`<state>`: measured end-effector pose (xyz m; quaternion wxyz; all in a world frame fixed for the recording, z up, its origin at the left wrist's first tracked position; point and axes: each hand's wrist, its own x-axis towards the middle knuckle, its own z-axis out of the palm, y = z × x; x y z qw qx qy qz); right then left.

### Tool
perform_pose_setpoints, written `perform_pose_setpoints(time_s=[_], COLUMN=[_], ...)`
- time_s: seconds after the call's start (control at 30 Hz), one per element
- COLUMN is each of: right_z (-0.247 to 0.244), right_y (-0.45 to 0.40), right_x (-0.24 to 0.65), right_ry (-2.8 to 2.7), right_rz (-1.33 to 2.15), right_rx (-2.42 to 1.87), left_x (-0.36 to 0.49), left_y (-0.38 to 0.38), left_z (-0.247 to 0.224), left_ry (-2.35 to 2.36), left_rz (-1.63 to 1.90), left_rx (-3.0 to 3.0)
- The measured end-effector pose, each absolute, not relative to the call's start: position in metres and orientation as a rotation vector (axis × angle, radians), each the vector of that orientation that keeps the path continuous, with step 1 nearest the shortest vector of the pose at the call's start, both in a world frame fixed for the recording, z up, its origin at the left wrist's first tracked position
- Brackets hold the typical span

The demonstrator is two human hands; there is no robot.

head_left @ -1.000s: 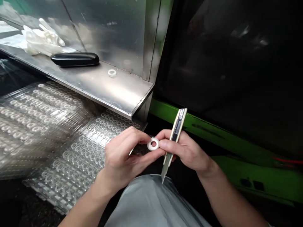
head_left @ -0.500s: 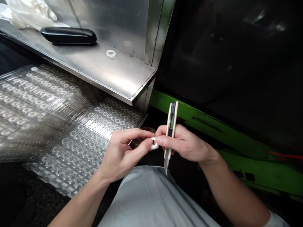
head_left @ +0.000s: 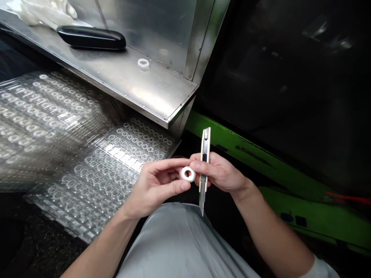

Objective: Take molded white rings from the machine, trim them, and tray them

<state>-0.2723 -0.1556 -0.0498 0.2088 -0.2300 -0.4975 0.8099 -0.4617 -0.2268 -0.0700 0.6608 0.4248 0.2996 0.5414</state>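
A small white ring (head_left: 188,174) is pinched between the thumb and fingers of my left hand (head_left: 159,184), its round hole facing me. My right hand (head_left: 218,172) is closed around a utility knife (head_left: 205,148), which stands nearly upright with its bare blade pointing down toward my grey shirt. The thumb and index fingertips of my right hand touch or nearly touch the upper right rim of the ring. Both hands are in front of my body.
Clear trays (head_left: 101,181) filled with rings lie at the left and below a metal shelf (head_left: 116,73). On the shelf are a black case (head_left: 92,38), a translucent ring (head_left: 143,64) and white gloves (head_left: 43,13). A green machine frame (head_left: 226,135) runs along the right.
The ring has turned so that its hole shows more fully. My right hand and the knife have shifted slightly left, and the whole view has moved a little.
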Motion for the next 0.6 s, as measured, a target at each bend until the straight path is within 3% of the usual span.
perform_pose_setpoints(time_s=[0.2,0.43,0.6], right_z=[-0.038,0.000,0.004], right_y=[-0.168,-0.204,-0.202], right_x=[-0.251,-0.246,-0.276], right_ry=[-1.479,-1.691,-1.936], right_rz=[2.051,1.175,0.970], right_rx=[-0.804,-1.006,-0.911], left_x=[-0.465,-0.469,-0.472], left_y=[-0.240,-0.252,-0.249], left_z=[-0.072,-0.070,-0.070], left_ry=[0.928,0.990,1.027], left_rz=[1.472,1.536,1.541], left_rx=[1.257,1.278,1.305])
